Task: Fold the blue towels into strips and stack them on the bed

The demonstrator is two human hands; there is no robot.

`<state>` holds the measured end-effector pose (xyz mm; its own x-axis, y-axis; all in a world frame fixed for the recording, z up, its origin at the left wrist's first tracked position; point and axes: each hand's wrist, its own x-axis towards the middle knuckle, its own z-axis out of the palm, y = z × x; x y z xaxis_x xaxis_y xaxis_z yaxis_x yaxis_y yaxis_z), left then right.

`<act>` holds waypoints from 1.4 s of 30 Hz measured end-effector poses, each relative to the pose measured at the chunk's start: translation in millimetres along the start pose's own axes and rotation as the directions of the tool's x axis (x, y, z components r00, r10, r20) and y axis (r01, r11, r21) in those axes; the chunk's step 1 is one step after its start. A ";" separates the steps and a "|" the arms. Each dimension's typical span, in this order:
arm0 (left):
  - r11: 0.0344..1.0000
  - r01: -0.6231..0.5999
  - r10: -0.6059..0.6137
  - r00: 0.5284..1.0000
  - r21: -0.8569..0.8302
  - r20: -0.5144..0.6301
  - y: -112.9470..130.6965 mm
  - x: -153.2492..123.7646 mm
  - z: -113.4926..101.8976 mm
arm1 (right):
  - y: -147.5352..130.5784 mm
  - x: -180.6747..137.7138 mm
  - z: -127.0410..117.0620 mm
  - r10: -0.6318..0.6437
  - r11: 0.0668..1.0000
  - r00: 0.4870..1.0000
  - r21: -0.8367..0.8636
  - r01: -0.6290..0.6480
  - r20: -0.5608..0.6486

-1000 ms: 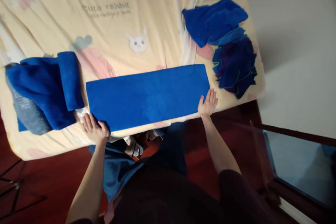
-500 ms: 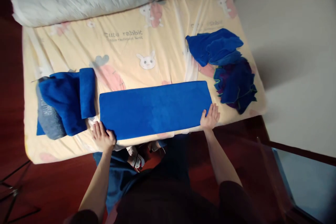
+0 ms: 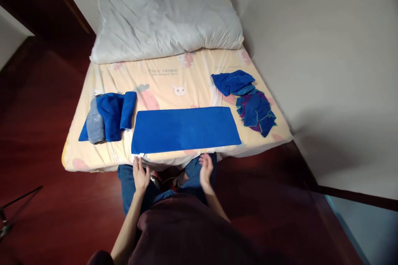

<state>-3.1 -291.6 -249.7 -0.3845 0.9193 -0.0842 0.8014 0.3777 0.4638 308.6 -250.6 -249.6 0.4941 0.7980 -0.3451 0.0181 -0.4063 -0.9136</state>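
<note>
A blue towel [image 3: 185,129] lies flat as a long rectangle along the near edge of the bed. My left hand [image 3: 141,177] is just below its near left corner, fingers apart, holding nothing. Over my knees, near the bed's edge, my right hand [image 3: 205,169] is open and empty too, apart from the towel. Left of the towel sit a rolled blue cloth [image 3: 127,110], a bunched blue cloth [image 3: 111,116] and a grey-blue roll with faint lettering [image 3: 95,122].
At the right of the rabbit-print bed sheet [image 3: 161,85] are a crumpled blue cloth [image 3: 234,83] and a heap of blue and purple cloths [image 3: 256,112] with green edging. A white quilt [image 3: 169,16] spans the far end. The wall [image 3: 311,58] borders the right side.
Both hands have come off the towel's ends and drawn in toward my body, the right one moving well to the left. My view has tilted up, showing more of the room. The towel stays flat.
</note>
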 end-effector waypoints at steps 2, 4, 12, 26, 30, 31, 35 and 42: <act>1.000 -0.021 0.022 0.983 -0.010 0.181 -8.1 -25.0 11.8 | 32.3 -46.6 18.2 0.181 0.962 0.970 0.177 -0.210 0.164; 0.993 -0.113 0.118 0.906 -0.036 0.406 -12.0 -33.9 19.7 | 46.3 -65.0 28.8 0.190 0.929 0.911 0.233 -0.288 0.365; 0.984 -0.145 0.178 0.704 -0.106 0.688 -10.0 -36.2 7.7 | -9.9 12.1 43.3 0.104 0.876 0.894 0.385 -0.290 0.436; 0.991 -0.102 0.134 0.751 -0.088 0.647 7.0 -44.1 -17.0 | -13.8 8.5 105.3 0.391 0.428 0.818 0.704 -0.567 0.421; 0.991 -0.078 0.132 0.760 -0.112 0.637 4.0 -42.6 -13.1 | -15.6 7.1 105.2 0.393 0.369 0.813 0.737 -0.567 0.429; 0.989 -0.084 0.143 0.761 -0.123 0.633 2.1 -42.0 -11.0 | -15.0 6.4 104.5 0.385 0.364 0.814 0.739 -0.567 0.435; 0.967 -0.126 0.237 0.761 -0.221 0.603 1.2 -32.8 -4.9 | -11.4 5.0 103.4 0.379 0.366 0.804 0.724 -0.585 0.458; 0.899 -0.331 0.434 0.755 -0.285 0.492 78.7 69.1 -15.0 | -5.7 8.1 103.2 0.357 0.513 0.819 0.639 -0.574 0.449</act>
<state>26.6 -200.0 -205.8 0.2825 0.9125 -0.2958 0.7174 0.0038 0.6967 222.8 -195.9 -269.3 0.0207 0.7084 -0.7055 -0.8293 -0.3819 -0.4078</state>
